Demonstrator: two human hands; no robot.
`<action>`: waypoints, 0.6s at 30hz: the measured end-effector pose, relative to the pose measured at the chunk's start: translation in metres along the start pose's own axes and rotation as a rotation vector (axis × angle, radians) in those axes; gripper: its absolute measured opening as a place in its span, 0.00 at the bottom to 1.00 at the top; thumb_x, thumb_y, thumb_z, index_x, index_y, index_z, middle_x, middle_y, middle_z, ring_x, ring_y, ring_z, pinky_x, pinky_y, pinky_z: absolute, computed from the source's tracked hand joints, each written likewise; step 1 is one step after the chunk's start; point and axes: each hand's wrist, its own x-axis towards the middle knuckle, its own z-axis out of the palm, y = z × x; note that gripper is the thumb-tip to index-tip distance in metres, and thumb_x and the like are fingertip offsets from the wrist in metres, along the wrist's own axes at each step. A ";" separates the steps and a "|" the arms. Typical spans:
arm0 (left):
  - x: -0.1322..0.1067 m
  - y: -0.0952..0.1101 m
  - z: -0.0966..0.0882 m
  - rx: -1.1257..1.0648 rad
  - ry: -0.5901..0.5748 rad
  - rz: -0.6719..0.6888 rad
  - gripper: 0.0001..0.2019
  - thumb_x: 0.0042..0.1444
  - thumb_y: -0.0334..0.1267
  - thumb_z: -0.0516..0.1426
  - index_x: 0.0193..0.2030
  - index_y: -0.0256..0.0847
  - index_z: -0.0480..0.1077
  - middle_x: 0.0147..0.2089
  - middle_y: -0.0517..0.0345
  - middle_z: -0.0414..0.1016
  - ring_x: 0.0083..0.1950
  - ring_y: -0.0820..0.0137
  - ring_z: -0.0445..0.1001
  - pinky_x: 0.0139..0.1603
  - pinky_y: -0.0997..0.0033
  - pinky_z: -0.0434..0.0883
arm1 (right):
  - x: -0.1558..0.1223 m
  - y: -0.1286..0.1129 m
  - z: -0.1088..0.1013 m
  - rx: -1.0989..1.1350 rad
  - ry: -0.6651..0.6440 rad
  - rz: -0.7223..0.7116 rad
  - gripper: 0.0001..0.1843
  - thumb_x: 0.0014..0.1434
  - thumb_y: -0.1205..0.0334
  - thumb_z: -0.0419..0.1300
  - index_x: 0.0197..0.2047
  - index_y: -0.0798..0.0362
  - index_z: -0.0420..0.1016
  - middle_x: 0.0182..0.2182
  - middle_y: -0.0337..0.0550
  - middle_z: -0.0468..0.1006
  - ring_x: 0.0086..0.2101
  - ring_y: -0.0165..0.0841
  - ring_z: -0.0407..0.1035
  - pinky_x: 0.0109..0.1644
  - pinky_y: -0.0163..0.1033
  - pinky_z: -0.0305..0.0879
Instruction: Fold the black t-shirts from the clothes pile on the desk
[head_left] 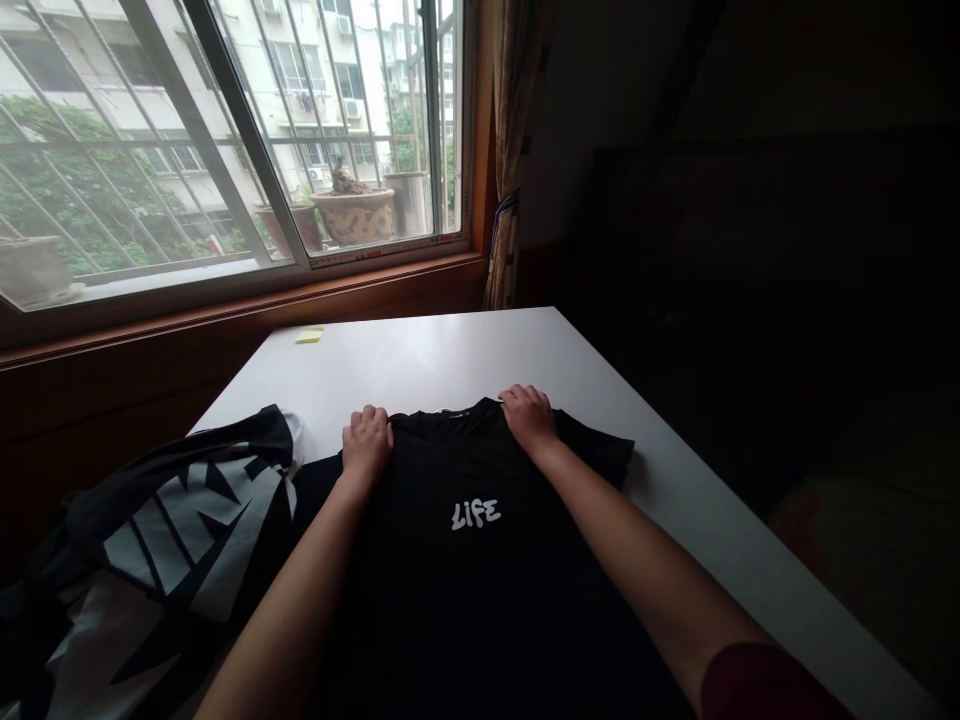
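The left hand [367, 447] is on one shoulder of the black shirt [450, 590], its fingers bent and pressed side by side. The right hand [528, 415] is on the other shoulder, close to the neck hole, and its fingers curl over the far edge of the cloth. The tips of the fingers are hidden, so it is hard to tell if either hand pinches the shirt or only rests on it. The shirt lies on the white table [435, 355], in front of the person, with its neck pointing away. Small white letters [476, 513] are on it, between the two arms. One short sleeve sticks out past the right hand, and the other goes out past the left hand to a heap of clothes [225, 530]. That heap is black with big pale shapes, and it sits at the left side of the table. A dark red cuff [765, 685] shows on the right arm. Near the far left corner of the table is a yellow note [310, 335]. Behind the table is a window [307, 262] with bars, and a curtain [514, 150] hangs beside it. Outside are plant pots [356, 218], green trees [90, 190] and pale buildings [300, 65]. The right side of the room is very dark.
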 end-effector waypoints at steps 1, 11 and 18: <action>0.000 0.000 -0.001 0.002 0.010 0.004 0.10 0.67 0.37 0.50 0.48 0.39 0.70 0.54 0.40 0.71 0.57 0.49 0.68 0.51 0.52 0.70 | -0.002 0.002 -0.001 -0.001 0.013 0.011 0.13 0.67 0.66 0.54 0.49 0.51 0.77 0.48 0.53 0.77 0.49 0.47 0.66 0.55 0.49 0.61; -0.031 0.054 -0.008 -0.053 -0.034 0.259 0.23 0.70 0.42 0.49 0.69 0.40 0.63 0.75 0.48 0.57 0.77 0.56 0.50 0.75 0.49 0.51 | -0.055 0.069 -0.014 0.040 -0.049 0.013 0.21 0.66 0.69 0.50 0.59 0.53 0.73 0.55 0.50 0.76 0.53 0.41 0.71 0.60 0.45 0.66; -0.055 0.078 0.017 -0.034 -0.124 0.173 0.33 0.71 0.52 0.45 0.75 0.33 0.53 0.78 0.42 0.47 0.79 0.55 0.45 0.76 0.45 0.45 | -0.071 0.100 -0.012 0.025 -0.148 -0.020 0.23 0.70 0.60 0.48 0.65 0.51 0.70 0.65 0.48 0.68 0.64 0.42 0.61 0.69 0.50 0.57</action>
